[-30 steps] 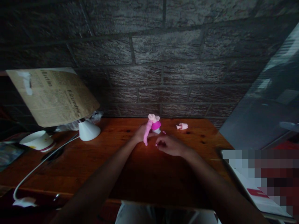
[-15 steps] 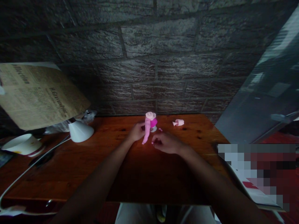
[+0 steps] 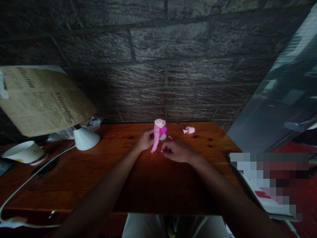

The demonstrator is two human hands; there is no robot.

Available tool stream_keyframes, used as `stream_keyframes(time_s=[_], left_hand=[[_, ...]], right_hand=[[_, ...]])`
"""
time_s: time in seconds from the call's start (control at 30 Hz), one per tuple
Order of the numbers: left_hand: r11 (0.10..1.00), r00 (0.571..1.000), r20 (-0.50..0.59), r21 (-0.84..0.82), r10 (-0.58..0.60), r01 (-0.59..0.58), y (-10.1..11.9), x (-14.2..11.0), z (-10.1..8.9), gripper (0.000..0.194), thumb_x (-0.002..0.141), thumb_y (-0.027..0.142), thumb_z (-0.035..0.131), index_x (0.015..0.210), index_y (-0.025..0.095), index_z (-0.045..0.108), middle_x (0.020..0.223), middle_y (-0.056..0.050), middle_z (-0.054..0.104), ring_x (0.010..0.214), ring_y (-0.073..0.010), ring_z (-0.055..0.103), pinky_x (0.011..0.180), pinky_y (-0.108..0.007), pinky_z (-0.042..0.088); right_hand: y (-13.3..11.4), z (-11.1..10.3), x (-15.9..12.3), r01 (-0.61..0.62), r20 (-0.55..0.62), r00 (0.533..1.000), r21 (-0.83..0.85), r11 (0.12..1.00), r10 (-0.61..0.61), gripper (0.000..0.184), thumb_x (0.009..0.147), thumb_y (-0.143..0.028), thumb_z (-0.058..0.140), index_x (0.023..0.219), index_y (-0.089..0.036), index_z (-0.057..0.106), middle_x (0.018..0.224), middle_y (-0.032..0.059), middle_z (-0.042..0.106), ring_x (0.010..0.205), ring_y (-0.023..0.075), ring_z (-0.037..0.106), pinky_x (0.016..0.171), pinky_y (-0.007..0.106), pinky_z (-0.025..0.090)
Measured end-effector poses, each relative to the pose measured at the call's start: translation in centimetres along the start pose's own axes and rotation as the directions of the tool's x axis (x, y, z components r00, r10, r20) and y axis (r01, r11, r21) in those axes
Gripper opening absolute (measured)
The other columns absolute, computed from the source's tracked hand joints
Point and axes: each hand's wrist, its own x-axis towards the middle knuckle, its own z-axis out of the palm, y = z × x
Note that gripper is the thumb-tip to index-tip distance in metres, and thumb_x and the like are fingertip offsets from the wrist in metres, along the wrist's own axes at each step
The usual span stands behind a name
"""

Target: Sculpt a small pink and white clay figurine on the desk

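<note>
A small pink figure (image 3: 162, 130) stands upright near the wall, with a pale pink hat-like top, a magenta body and a whitish base. A long light-pink braid-like strip hangs down its left side. My left hand (image 3: 145, 140) grips the figure from the left, its fingertips hidden behind it. My right hand (image 3: 177, 151) is just right of and below the figure, apart from it, with fingers curled into a pinch. A pink spot shows at those fingertips, too small to name. Beyond the right hand lies a tiny pink piece (image 3: 170, 137).
A pale pink cup-shaped piece (image 3: 190, 130) lies farther right on the wooden table (image 3: 94, 181). At the left stand a lamp (image 3: 86, 138) with a newspaper-print shade and a white paper cup (image 3: 24, 152) lying tilted. A white cable (image 3: 32, 178) runs across the left side.
The view has shifted slightly. Both hands and the pink figure keep nearly the same places.
</note>
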Motion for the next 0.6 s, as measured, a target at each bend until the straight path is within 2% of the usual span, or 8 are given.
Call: stream_keyframes(time_s=[0.2, 0.3, 0.37, 0.43, 0.5, 0.6], left_hand=[[1.000, 1.000, 0.022, -0.024, -0.004, 0.005, -0.3, 0.1, -0.5, 0.019, 0.079, 0.027, 0.062, 0.091, 0.014, 0.070, 0.091, -0.007, 0.074, 0.080, -0.0197, 0.066, 0.074, -0.029, 0.050], [0.998, 0.995, -0.077, 0.025, -0.057, 0.060, -0.1, 0.0, -1.7, 0.019, 0.080, 0.032, 0.061, 0.081, 0.015, 0.069, 0.082, -0.005, 0.072, 0.074, -0.0175, 0.064, 0.072, -0.027, 0.047], [0.992, 0.976, -0.192, 0.047, -0.103, 0.114, 0.1, -0.2, -2.6, 0.029, 0.082, 0.040, 0.059, 0.068, 0.015, 0.064, 0.068, -0.003, 0.067, 0.064, -0.0145, 0.059, 0.065, -0.025, 0.045], [0.991, 0.964, -0.237, 0.021, -0.121, 0.130, 0.5, -0.4, -3.1, 0.035, 0.083, 0.044, 0.057, 0.062, 0.016, 0.059, 0.060, 0.000, 0.061, 0.059, -0.0123, 0.055, 0.062, -0.024, 0.042], [0.993, 0.964, -0.238, -0.011, -0.117, 0.118, 1.0, -0.6, -3.0, 0.035, 0.083, 0.044, 0.056, 0.062, 0.016, 0.057, 0.058, 0.001, 0.058, 0.057, -0.0115, 0.054, 0.060, -0.023, 0.042], [0.995, 0.979, -0.178, -0.008, -0.098, 0.098, 1.4, -0.7, -2.3, 0.032, 0.084, 0.040, 0.054, 0.063, 0.016, 0.057, 0.059, 0.001, 0.058, 0.056, -0.0116, 0.054, 0.059, -0.023, 0.041]], right_hand=[[0.2, 0.1, 0.0, 0.004, -0.004, 1.000, -0.019, 1.000, -0.004, 0.010, 0.082, -0.013, 0.059, 0.086, -0.016, 0.067, 0.084, 0.0046, 0.070, 0.076, 0.0160, 0.062, 0.080, 0.032, 0.043], [0.3, 0.2, 0.1, 0.012, -0.014, 1.000, -0.023, 1.000, -0.012, 0.009, 0.082, -0.014, 0.060, 0.087, -0.016, 0.068, 0.087, 0.0049, 0.070, 0.079, 0.0164, 0.062, 0.077, 0.030, 0.043], [0.3, 0.2, 0.1, -0.003, -0.009, 1.000, -0.026, 1.000, 0.003, 0.010, 0.082, -0.016, 0.060, 0.088, -0.016, 0.068, 0.087, 0.0049, 0.070, 0.079, 0.0165, 0.062, 0.076, 0.029, 0.043], [0.2, 0.1, 0.0, -0.016, 0.002, 1.000, -0.027, 0.999, 0.016, 0.011, 0.082, -0.017, 0.060, 0.089, -0.017, 0.068, 0.087, 0.0050, 0.070, 0.080, 0.0166, 0.062, 0.076, 0.029, 0.043], [0.2, 0.0, -0.1, -0.017, 0.007, 1.000, -0.027, 0.999, 0.017, 0.011, 0.083, -0.017, 0.059, 0.090, -0.017, 0.069, 0.088, 0.0055, 0.070, 0.081, 0.0169, 0.062, 0.076, 0.029, 0.043], [0.1, -0.1, -0.1, -0.005, 0.015, 1.000, -0.034, 0.999, 0.005, 0.010, 0.084, -0.016, 0.059, 0.087, -0.016, 0.068, 0.087, 0.0058, 0.070, 0.080, 0.0168, 0.062, 0.076, 0.029, 0.043]])
